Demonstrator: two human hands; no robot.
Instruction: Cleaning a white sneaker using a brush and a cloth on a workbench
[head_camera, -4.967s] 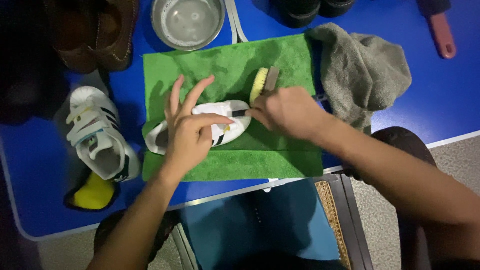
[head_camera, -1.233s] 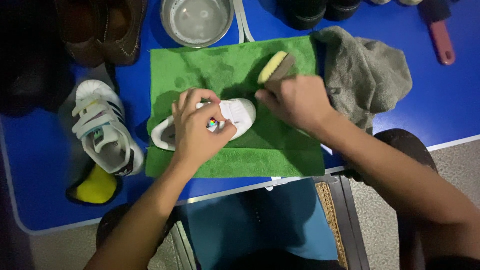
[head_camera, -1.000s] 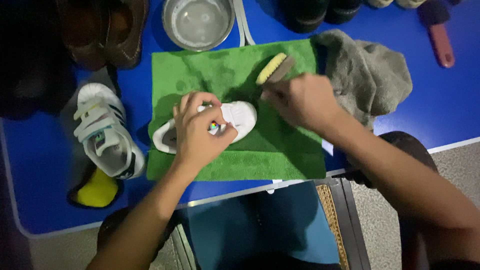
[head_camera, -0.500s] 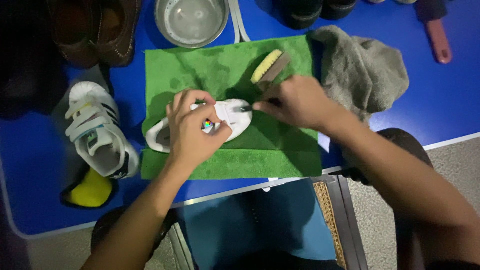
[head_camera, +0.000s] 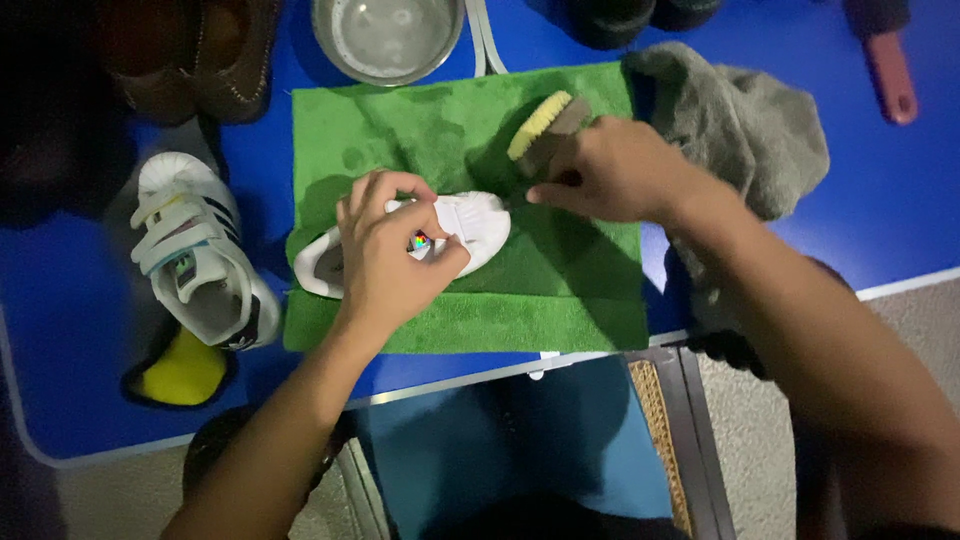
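At the centre of the frame, the left hand (head_camera: 385, 262) curled over a small white shoe (head_camera: 470, 225) lying on a green towel (head_camera: 560, 290), fingers closed on its upper. Just right of it, the right hand (head_camera: 610, 170) gripped a brush (head_camera: 545, 125) with pale bristles, near the shoe's toe. A second white shoe (head_camera: 195, 265) lay at the left on the blue tabletop (head_camera: 870, 220), a metal bowl (head_camera: 385, 35) at the top.

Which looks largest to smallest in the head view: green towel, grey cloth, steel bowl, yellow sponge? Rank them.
1. Green towel, spread flat.
2. Crumpled grey cloth.
3. Round steel bowl, partly cut off by the frame's top edge.
4. Yellow sponge.
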